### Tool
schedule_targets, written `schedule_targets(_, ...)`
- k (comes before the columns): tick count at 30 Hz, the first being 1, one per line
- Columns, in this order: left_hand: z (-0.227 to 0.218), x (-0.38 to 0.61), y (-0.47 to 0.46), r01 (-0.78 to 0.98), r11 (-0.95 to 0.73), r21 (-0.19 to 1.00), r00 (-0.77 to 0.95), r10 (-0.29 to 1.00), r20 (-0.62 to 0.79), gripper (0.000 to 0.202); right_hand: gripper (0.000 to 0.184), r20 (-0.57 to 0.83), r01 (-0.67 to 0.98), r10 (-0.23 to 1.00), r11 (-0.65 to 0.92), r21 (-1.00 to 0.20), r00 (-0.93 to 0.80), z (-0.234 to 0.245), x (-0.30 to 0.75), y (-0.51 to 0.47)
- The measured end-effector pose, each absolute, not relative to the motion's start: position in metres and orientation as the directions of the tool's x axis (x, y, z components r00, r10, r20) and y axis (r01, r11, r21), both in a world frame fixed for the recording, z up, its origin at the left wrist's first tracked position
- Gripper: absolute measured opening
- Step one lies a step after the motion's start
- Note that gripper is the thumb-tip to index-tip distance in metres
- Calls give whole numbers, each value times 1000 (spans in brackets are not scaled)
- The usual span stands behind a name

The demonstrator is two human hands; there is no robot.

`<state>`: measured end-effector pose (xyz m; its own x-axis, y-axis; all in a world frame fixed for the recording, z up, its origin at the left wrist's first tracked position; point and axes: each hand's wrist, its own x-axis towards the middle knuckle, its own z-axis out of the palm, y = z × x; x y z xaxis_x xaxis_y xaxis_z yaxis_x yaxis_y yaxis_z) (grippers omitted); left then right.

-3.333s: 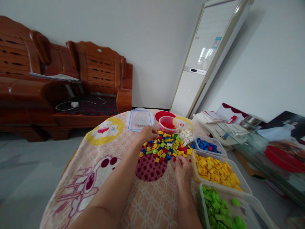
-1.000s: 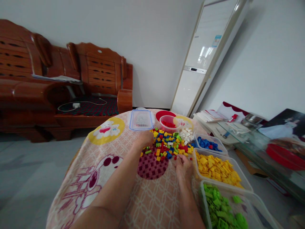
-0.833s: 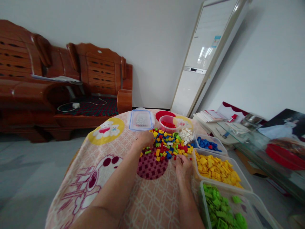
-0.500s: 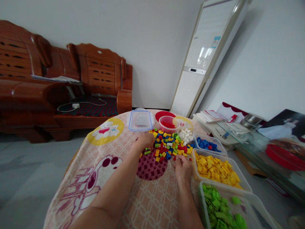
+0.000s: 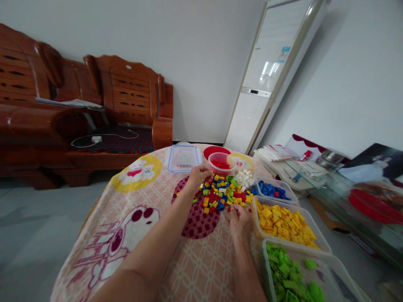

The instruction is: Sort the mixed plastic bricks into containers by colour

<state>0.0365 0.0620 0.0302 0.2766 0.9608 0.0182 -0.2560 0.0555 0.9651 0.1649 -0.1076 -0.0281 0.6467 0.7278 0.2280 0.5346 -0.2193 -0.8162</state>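
A pile of small mixed-colour bricks (image 5: 225,193) lies on a round table covered by a patterned cloth (image 5: 132,218). My left hand (image 5: 199,175) is raised at the pile's far left edge, close to the red bowl of red bricks (image 5: 221,162); its fingers are curled in a pinch, and what they hold is too small to make out. At the pile's near right edge rests my right hand (image 5: 239,219), fingers curled against the cloth beside the tub of yellow bricks (image 5: 285,221). Its contents are hidden.
A tub of blue bricks (image 5: 273,191), a tub of green bricks (image 5: 292,277), a heap of white bricks (image 5: 244,178) and a clear lidded box (image 5: 184,158) ring the pile. A wooden sofa (image 5: 94,109) stands behind, a tall white air conditioner (image 5: 267,79) at right.
My left hand has lifted off the pile's left edge and moved up and right toward the red bowl. The right hand has stayed put. The camera shifted slightly.
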Motion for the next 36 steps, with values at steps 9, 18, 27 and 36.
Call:
schedule_targets(9,32,66,63,-608,183,772,308,951,16,25,37,266,572,726,-209,-793,634,-22,161,-110)
schedule_targets(18,34,39,72,-301,-85,950,331,925,188,38,39,220,543,729,-240,-805,648,-26,163,-107)
schedule_targets(27,66,-19,69,734,-430,525,418,896,150,16,37,232,549,735,-221,-806,637,-28,164,-108)
schedule_targets(36,63,-18,61,853,-423,305,492,846,-204,6,38,209,520,737,-220,-826,643,-29,165,-107)
